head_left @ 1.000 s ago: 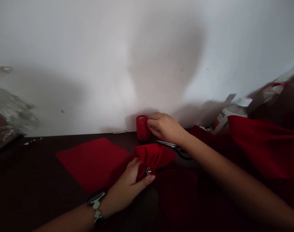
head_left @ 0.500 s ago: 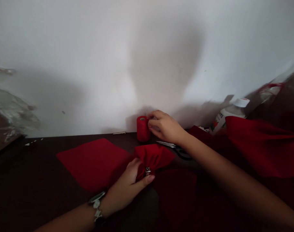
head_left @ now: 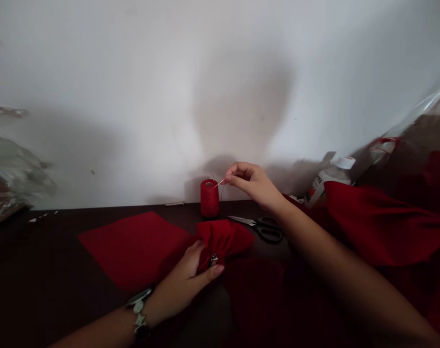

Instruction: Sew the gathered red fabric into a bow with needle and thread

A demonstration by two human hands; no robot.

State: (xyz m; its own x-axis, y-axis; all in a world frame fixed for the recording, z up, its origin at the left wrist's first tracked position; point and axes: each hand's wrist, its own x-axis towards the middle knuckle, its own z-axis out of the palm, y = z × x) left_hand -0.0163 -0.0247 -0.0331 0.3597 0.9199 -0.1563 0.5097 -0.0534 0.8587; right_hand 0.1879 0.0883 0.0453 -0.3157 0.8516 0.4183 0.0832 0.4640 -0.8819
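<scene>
My left hand is closed on a gathered piece of red fabric, with a small shiny metal clip showing between thumb and fingers. In my right hand, a thin needle is pinched between thumb and forefinger, pointing left; a dark thread seems to hang below it. The needle's tip is beside the top of a red thread spool, which stands upright against the wall. Several pins or needles stick up from the spool's top. Black-handled scissors lie below my right wrist.
A flat red cloth piece lies to the left on the dark table. A bottle with a white cap leans at the right behind heaped red fabric. Clear plastic wrapping is at the far left, near the white wall.
My right hand has drawn back slightly from the spool's top, and a needle now shows in its fingers. My left hand keeps its hold on the gathered fabric. The view has shifted slightly.
</scene>
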